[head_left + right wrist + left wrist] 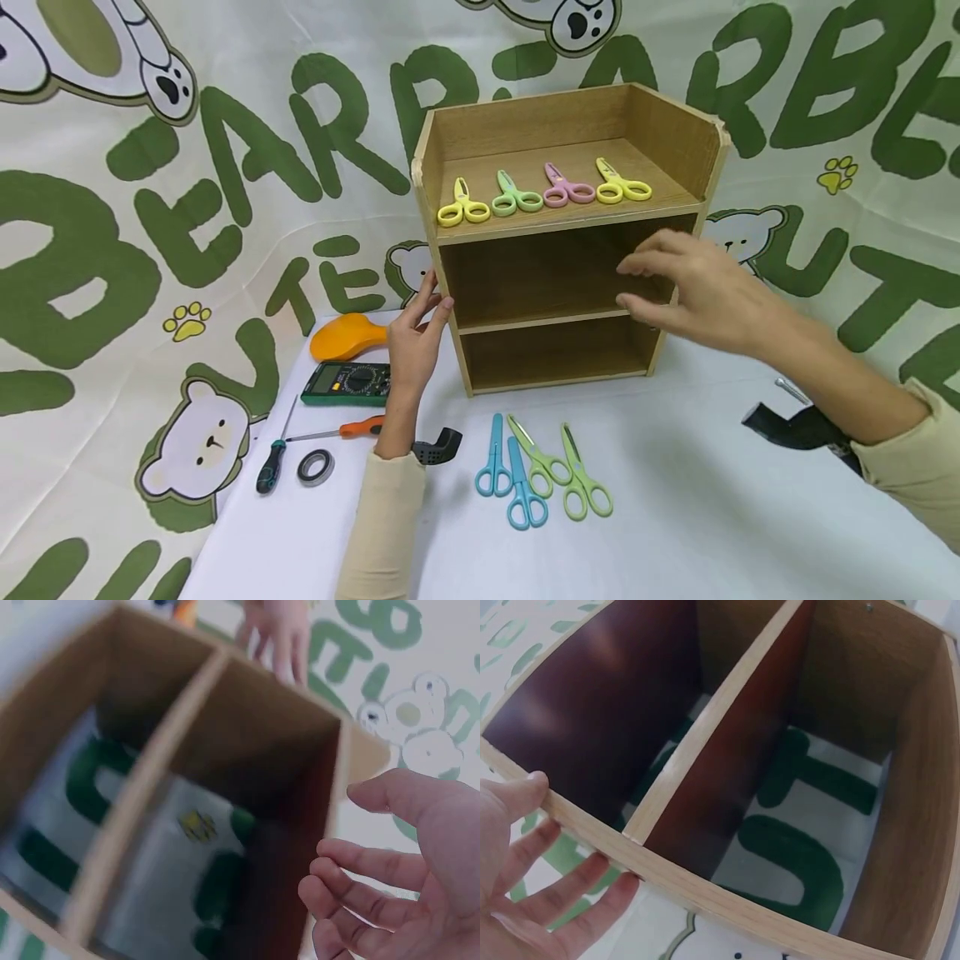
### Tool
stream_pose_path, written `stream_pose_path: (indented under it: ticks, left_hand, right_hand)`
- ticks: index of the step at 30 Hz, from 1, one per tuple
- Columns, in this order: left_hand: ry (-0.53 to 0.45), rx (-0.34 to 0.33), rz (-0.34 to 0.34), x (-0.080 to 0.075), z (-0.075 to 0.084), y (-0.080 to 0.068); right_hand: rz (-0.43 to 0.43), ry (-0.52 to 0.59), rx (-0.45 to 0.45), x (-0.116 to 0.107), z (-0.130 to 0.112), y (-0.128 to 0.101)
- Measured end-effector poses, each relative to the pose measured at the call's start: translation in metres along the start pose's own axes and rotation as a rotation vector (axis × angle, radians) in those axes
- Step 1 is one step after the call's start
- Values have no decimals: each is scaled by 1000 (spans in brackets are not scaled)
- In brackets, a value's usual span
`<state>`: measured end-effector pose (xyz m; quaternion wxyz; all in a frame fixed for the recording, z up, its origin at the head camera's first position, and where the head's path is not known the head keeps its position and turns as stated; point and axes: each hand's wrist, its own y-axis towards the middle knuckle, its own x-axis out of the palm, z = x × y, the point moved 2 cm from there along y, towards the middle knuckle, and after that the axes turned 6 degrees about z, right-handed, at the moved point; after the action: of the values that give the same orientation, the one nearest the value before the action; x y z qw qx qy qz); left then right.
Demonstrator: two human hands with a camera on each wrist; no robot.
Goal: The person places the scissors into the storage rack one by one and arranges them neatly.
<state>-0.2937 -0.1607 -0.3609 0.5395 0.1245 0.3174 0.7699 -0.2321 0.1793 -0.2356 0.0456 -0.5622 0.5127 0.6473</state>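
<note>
White bear-print cloth (202, 442) backs a white table (697, 500), where a three-level wooden shelf unit (532, 129) stands upright; its top tray carries four scissors in a row: yellow (462, 202), green (510, 190), pink (561, 185) and yellow, while green lettering shows at the back of both lower compartments in the wrist views. Left hand (414, 346), fingers spread, touches the unit's left side; right hand (693, 287), thumb apart from loosely bent fingers, hovers before its right side
</note>
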Motion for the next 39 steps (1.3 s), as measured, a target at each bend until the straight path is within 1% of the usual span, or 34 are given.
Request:
stream_pose_path:
  ticks: [4,7,10,13,17,22,28,32,36,39]
  left_hand:
    - [-8,14,3,-1,-4,-1]
    - [-12,22,0,-2,-4,-1]
    - [-8,24,-3,-2,-3,-1]
    - [-9,33,1,-2,-4,0]
    - [-25,41,4,-2,-3,1]
    - [-41,42,2,-1,-1,1]
    - [-31,36,-3,-1,0,1]
    - [-22,32,-8,-1,-1,1]
    - [-24,33,-11,-1,-2,1]
    - [-22,31,-9,-1,-1,1]
  right_hand:
    - [-36,53,-6,30,-7,-33]
    - [-76,80,22,52,-10,-55]
    - [-116,96,39,72,-13,-72]
    - [-137,109,36,88,-16,-86]
    - [-156,114,18,105,-19,-101]
    - [-207,128,5,124,-23,-118]
    - [-253,134,-25,147,-28,-137]
    - [-289,113,-5,158,-28,-147]
    - [-338,78,27,164,-30,-153]
    - [-356,37,48,168,-33,-156]
